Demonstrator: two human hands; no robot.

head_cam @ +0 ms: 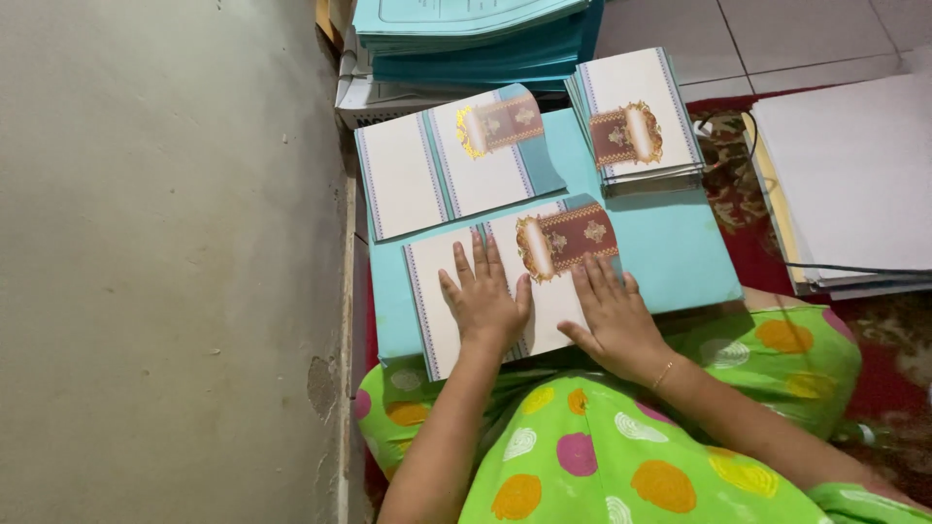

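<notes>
Hands lie flat and open, palms down, side by side on a folded white card (pixel 505 281) with striped borders and a maroon-and-gold emblem; neither grips anything. The left hand (pixel 485 301) presses the card's middle panel, fingers spread, while the right hand (pixel 612 315) rests on the card's right part just below the emblem, a thin gold bracelet (pixel 664 374) at its wrist. The card sits on a turquoise board (pixel 670 252) that rests across the person's lap, which is covered in green cloth with coloured spots (pixel 602 456). A second open card (pixel 447 160) of the same kind lies just beyond it on the board, its flap curling up. A neat stack of folded cards (pixel 636 116) stands at the board's far right corner. Behind them is a pile of teal sheets (pixel 485 39), and to the right a stack of white boards (pixel 845 184) on a red patterned rug (pixel 748 233).
</notes>
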